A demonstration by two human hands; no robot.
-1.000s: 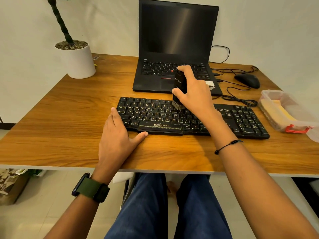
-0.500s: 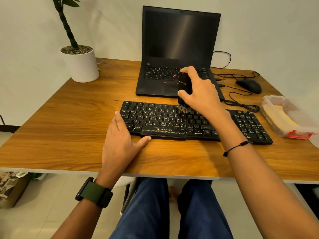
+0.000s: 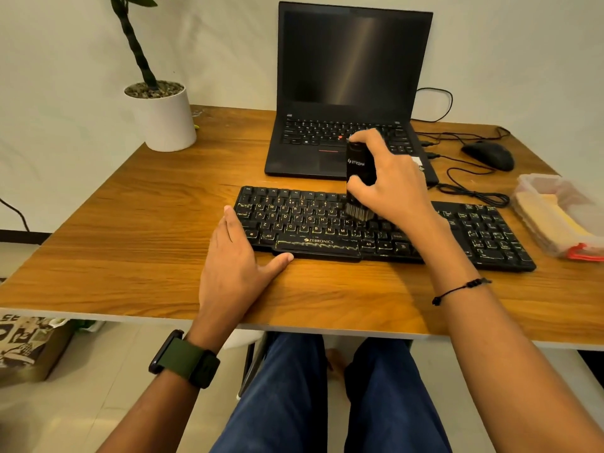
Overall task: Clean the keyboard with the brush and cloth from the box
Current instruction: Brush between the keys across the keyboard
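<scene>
Black and dusty, the keyboard (image 3: 376, 228) lies across the middle of the wooden bench (image 3: 130, 250), its front edge facing the seated person. Over its middle rows the right hand (image 3: 389, 188) grips a black brush (image 3: 358, 181) upright, thumb on the near side and fingers curled round the handle, with the pale bristles pressed onto the keys. The left hand (image 3: 238, 273) lies flat on the bench at the keyboard's left end, fingers straight against its side and thumb stretched along its front edge, holding nothing. Just behind the keyboard stands an open laptop (image 3: 343, 93) with a dark screen. To the right of the keyboard, close to its end, sits a clear plastic box (image 3: 562, 214) with a red clasp and a yellow cloth (image 3: 552, 220) folded inside it. Behind the keyboard's right end rests a black mouse (image 3: 488, 155), its cable looping toward the laptop. Well behind the keyboard's left end is a white plant pot (image 3: 163, 120). A green-strapped watch (image 3: 184, 359) is on the left wrist and a thin black bracelet (image 3: 457, 289) on the right.
</scene>
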